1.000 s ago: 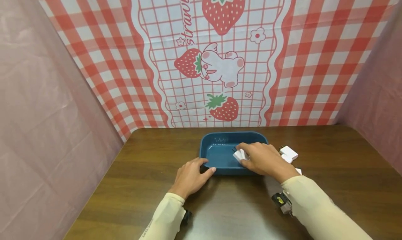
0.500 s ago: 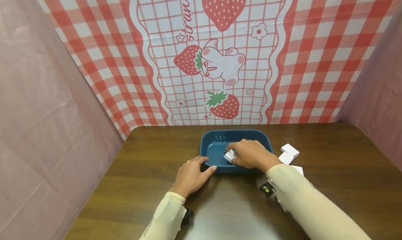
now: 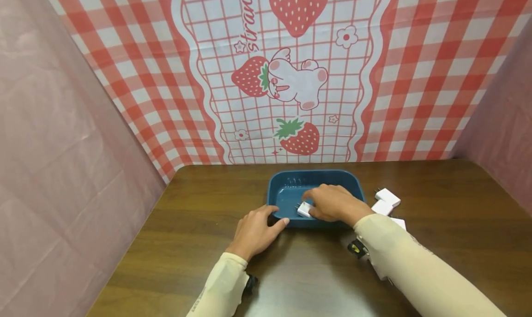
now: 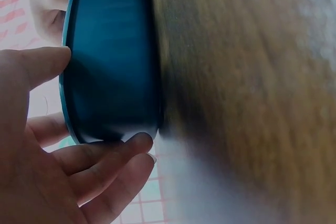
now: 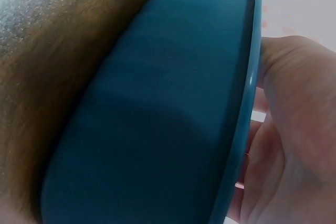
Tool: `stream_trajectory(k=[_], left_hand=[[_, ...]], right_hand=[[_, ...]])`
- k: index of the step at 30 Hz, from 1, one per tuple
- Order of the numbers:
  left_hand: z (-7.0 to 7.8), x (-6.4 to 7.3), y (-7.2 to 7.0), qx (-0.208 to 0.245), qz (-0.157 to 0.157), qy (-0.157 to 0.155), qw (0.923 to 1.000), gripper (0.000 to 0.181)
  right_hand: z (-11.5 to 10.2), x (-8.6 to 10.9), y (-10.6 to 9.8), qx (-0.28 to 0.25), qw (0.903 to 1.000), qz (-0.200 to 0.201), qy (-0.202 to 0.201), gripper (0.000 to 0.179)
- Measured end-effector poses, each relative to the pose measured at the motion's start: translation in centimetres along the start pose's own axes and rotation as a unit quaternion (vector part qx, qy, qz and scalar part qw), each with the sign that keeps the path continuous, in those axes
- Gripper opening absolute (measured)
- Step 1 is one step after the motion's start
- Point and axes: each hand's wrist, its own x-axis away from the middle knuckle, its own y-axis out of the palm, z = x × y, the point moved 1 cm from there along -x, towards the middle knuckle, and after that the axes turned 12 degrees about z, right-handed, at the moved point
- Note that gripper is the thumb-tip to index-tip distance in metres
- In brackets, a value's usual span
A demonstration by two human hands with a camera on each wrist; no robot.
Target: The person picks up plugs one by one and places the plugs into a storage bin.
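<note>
Inside the tray point(image 3: 287, 198), the right hand point(image 3: 334, 203) bends over a charger point(image 3: 304, 210) — grip unclear; if loose, it could slip — while the left hand point(image 3: 254, 230), half-curled, holds the corner.

Left sleeve point(image 3: 219, 284), lower middle of the frame: long, cream, close-fitting, edge at the wrist; small dark lettering point(image 3: 197, 302) along its outer side, illegible here. Right sleeve point(image 3: 424, 264), lower right: same cream cloth, lightly creased; faint dark marking on the upper edge. Left wrist unit point(image 3: 251, 284): small, black, partly hidden by the cuff. Right wrist unit point(image 3: 357, 248): black housing, yellow patch on its face. Left hand point(image 3: 254, 231), right hand point(image 3: 337, 204): ungloved.
</note>
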Motion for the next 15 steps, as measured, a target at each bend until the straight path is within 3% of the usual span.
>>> stream_trajectory(k=[15], left_hand=[[0.1, 0.0, 0.0, 0.005, 0.001, -0.006, 1.0000, 0.057]], right_hand=[[1.1, 1.3, -1.3, -0.024, 0.9992, 0.028, 0.015, 0.039]])
